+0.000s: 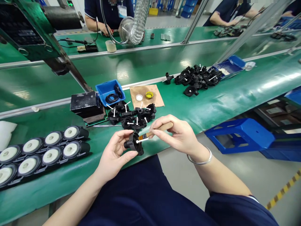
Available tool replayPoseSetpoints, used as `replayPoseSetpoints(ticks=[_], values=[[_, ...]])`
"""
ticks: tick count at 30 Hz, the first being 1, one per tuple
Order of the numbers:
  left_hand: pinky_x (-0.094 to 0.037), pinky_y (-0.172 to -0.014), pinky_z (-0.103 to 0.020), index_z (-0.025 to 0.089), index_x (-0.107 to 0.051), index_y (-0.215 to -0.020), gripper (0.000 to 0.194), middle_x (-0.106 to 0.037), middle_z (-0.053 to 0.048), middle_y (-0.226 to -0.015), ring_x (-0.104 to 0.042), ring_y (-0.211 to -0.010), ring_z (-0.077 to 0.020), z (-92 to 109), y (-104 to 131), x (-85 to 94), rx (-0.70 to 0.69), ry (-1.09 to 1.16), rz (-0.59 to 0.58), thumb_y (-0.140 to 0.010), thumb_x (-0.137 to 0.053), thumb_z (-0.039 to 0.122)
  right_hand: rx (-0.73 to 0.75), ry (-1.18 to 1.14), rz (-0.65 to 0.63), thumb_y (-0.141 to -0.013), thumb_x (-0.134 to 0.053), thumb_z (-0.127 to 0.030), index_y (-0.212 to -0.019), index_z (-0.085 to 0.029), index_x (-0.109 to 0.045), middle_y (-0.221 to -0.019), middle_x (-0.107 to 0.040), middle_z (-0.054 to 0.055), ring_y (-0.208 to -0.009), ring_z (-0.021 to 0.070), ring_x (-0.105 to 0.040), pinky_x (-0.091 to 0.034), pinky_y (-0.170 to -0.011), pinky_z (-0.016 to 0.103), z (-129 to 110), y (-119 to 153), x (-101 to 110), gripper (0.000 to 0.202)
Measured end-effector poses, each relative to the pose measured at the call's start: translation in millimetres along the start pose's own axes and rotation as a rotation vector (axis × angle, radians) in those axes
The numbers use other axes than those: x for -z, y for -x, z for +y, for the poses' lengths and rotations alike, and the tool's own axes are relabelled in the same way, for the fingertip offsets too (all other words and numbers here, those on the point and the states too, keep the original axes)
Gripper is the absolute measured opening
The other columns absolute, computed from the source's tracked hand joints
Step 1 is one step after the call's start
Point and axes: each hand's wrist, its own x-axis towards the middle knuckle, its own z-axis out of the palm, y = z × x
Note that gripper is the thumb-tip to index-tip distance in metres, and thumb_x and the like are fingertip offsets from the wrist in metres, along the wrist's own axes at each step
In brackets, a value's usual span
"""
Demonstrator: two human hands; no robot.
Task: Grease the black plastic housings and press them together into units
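My left hand grips a black plastic pump housing with a white shaft sticking out of its middle. Between the thumb and fingers of my right hand is a small brush with a wooden handle. Its bristle end meets the rim of the housing. Just beyond my hands lies a heap of similar black housings, several with white shafts. Behind them a piece of cardboard bears a yellow cap and a white round lid.
A blue bin of black rings stands beside a black block. At left are rows of black parts with white discs. A second pile of housings lies at back right near a blue tray. A green press overhangs upper left.
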Motion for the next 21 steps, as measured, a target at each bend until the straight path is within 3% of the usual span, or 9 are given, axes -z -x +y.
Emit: replayPoseSetpoints(ticks=[7,16,18,21], values=[[-0.052,-0.102,-0.029,0.031,-0.053,-0.130,0.064,-0.058,-0.006,-0.130,-0.060,-0.121,-0.0180,-5.4,2.5,1.0,-0.193,-0.129,0.042,-0.076,-0.080,0.012,-0.049,-0.143,-0.046,-0.090,-0.063,-0.012,-0.099,-0.018,-0.056,-0.082,-0.072,0.001,-0.077,0.0122,-0.072,-0.059,-0.072,0.025,-5.1,7.0,-3.2,0.013],[-0.051,-0.106,-0.048,0.028,-0.052,-0.137,0.075,-0.060,-0.010,-0.129,-0.059,-0.123,-0.0269,-17.2,-7.5,17.6,-0.744,-0.526,-0.005,-0.072,-0.072,-0.005,-0.377,-0.671,0.071,-0.093,-0.061,-0.018,-0.092,-0.018,-0.051,-0.081,-0.069,0.001,-0.071,0.0170,-0.075,-0.064,-0.065,0.030,-10.9,15.7,-22.1,0.009],[-0.052,-0.106,-0.049,0.029,-0.053,-0.136,0.077,-0.060,-0.010,-0.129,-0.059,-0.122,-0.0274,-16.2,-7.9,18.7,-0.764,-0.537,0.001,-0.070,-0.073,-0.006,-0.392,-0.666,0.116,-0.094,-0.061,-0.019,-0.090,-0.018,-0.050,-0.080,-0.068,0.000,-0.068,0.0160,-0.074,-0.063,-0.065,0.029,-10.6,14.1,-23.3,0.011],[-0.053,-0.103,-0.047,0.031,-0.055,-0.133,0.075,-0.058,-0.009,-0.129,-0.059,-0.123,-0.0274,-14.4,-6.4,15.7,-0.655,-0.440,0.025,-0.069,-0.078,-0.001,-0.347,-0.499,0.141,-0.093,-0.061,-0.019,-0.094,-0.018,-0.052,-0.084,-0.069,0.001,-0.071,0.0143,-0.074,-0.063,-0.067,0.028,-10.8,13.0,-21.7,0.009]])
